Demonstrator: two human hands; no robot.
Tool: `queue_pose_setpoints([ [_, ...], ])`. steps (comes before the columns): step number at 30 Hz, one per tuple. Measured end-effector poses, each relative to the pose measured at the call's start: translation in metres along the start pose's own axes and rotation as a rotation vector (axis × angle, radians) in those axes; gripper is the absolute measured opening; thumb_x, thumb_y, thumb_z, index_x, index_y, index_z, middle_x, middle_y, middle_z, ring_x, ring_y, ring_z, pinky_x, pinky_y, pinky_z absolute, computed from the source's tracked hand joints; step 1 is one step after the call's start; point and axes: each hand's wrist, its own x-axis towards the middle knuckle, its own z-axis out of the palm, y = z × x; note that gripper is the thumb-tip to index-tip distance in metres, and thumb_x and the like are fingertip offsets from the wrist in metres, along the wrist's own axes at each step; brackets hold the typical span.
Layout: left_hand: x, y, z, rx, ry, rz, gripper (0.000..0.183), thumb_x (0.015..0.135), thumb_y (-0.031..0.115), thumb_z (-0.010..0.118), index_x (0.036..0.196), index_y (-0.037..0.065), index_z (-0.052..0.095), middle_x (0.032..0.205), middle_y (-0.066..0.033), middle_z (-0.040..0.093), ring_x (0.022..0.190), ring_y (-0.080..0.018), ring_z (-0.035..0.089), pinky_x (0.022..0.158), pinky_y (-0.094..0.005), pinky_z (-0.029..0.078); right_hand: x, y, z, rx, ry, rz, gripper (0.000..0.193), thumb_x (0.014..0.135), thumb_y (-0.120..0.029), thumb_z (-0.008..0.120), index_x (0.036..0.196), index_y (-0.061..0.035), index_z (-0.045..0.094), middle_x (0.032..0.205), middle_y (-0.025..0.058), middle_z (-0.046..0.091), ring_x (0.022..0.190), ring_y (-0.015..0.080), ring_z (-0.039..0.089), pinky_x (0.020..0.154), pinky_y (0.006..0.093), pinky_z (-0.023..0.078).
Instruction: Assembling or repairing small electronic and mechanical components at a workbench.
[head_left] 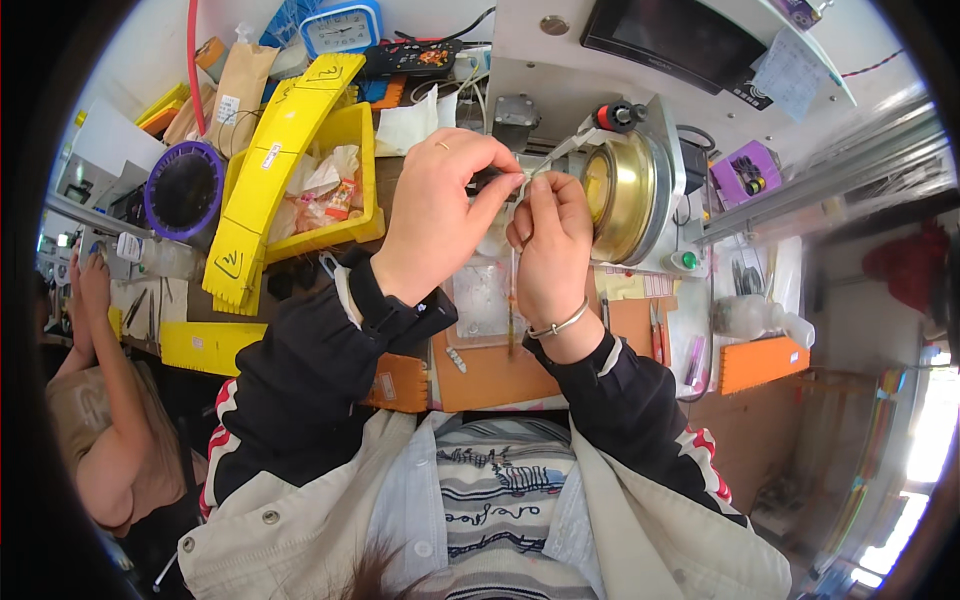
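Note:
My left hand (435, 215) reaches in with thumb and forefinger pinched together. Its fingertips meet those of my right hand (556, 235), which is also closed in a pinch, left of a shiny brass-coloured round drum (625, 190) on a machine. Something thin and pale runs between the fingertips; it is too small to make out. A black-and-red knob (620, 116) on a metal arm sits just above the drum. Beneath my hands lies a clear plastic tray (480, 300) on an orange-brown board (500, 378), with a small silvery piece (456, 360) near it.
A yellow bin (370, 165) of plastic bags stands left, with long yellow toothed strips (285, 150) leaning across it. Purple-rimmed black dish (185, 190) beside them. Red-handled pliers (657, 335) and an orange strip (765, 364) lie right. Another person's arm (110, 380) is at far left.

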Motion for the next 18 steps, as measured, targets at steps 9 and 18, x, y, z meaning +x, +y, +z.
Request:
queue_pose_setpoints([
  [9,-0.020,0.029,-0.012,0.276,0.062,0.413,0.017,0.073,0.005,0.074,0.087,0.006,0.065,0.089,-0.0046,0.065,0.093,-0.0264,0.062,0.084,-0.0410,0.044,-0.039,-0.026,-0.010,0.051,-0.126,0.077,0.008,0.104,-0.013,0.048,0.100,-0.0062,0.047,0.066,-0.0047,0.042,0.052,0.0030,0.036,0.047,0.0201,0.031],
  [18,-0.039,0.036,0.008,0.152,0.165,0.303,0.020,0.071,0.000,0.077,0.088,0.006,0.067,0.088,-0.0064,0.067,0.081,-0.0259,0.064,0.076,-0.0364,0.048,-0.052,-0.025,-0.015,0.261,-0.073,0.127,0.010,0.105,-0.016,0.050,0.103,-0.0070,0.048,0.066,-0.0051,0.043,0.053,0.0035,0.037,0.048,0.0213,0.031],
])
